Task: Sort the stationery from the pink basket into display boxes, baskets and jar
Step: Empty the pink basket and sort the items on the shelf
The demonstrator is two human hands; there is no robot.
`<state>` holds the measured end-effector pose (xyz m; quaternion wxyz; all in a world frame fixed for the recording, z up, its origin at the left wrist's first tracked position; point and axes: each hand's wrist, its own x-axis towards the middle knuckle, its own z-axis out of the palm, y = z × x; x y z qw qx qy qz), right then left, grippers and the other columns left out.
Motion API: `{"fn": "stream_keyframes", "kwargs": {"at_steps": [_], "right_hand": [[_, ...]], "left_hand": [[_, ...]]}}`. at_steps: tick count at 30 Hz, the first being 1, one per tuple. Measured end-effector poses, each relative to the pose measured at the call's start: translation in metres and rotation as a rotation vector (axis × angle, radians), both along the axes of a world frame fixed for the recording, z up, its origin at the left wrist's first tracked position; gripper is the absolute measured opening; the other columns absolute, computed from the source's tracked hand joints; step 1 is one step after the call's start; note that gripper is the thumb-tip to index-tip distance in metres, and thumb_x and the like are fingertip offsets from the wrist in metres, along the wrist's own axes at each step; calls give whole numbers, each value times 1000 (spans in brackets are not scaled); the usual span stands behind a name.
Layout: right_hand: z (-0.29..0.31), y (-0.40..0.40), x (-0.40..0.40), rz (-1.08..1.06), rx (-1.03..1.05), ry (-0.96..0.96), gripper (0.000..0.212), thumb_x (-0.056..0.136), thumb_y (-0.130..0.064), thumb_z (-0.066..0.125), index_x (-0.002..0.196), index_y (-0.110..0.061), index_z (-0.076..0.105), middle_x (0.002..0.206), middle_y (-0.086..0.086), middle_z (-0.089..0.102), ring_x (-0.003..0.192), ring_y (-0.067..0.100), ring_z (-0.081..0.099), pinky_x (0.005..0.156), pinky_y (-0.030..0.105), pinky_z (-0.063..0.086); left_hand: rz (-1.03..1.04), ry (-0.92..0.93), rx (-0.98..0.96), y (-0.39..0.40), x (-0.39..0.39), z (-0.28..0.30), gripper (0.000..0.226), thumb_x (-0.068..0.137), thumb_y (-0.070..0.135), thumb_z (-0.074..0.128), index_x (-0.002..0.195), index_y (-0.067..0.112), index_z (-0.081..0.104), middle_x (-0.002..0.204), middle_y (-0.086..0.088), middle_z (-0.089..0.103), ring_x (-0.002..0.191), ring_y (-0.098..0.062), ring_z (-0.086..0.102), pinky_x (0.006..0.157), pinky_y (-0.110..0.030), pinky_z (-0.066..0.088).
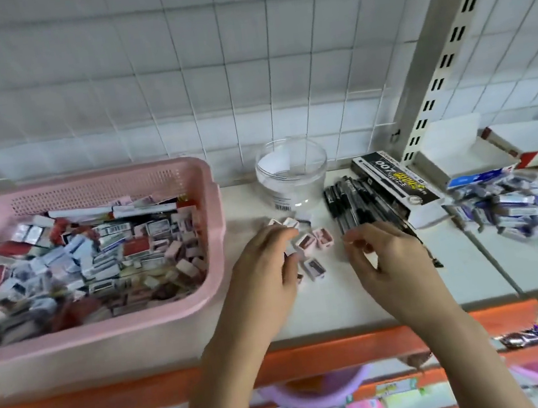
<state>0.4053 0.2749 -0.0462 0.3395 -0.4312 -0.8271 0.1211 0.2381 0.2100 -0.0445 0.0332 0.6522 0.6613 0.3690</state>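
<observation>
Sharpeners (312,249) may scatter off the surface (343,297) if the left hand (266,270), curled on some, and the loose, empty right hand (389,256) sweep carelessly.

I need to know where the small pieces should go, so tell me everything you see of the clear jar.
The clear jar looks like transparent plastic: round, wide-mouthed, no lid on it. It stands upright on the white shelf by the tiled wall, between the pink basket and the black pens. A barcode label sits low on its front. It looks empty; neither hand touches it.

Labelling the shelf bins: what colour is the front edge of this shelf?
Orange, seen in the head view along the shelf's front edge below the white top.
</observation>
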Motion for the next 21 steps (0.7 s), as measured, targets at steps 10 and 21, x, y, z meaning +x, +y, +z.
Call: {"fn": "stream_keyframes", "kwargs": {"at_steps": [10,21], "right_hand": [[18,-12,-58,161,-29,47,10,87,-13,58,88,-14,68,86,2,66,71,20,61,63,27,42],[45,-45,-196,416,-46,-68,19,88,-13,60,106,-13,64,101,5,63,86,23,61,72,24,39]], "left_hand": [[230,178,34,-57,-78,57,16,87,6,61,103,7,66,93,-6,69,79,-18,64,69,-20,41],[409,-26,-379,-111,-217,34,35,89,31,61,120,16,59,120,-1,62,104,-13,57,88,-27,44]]}}
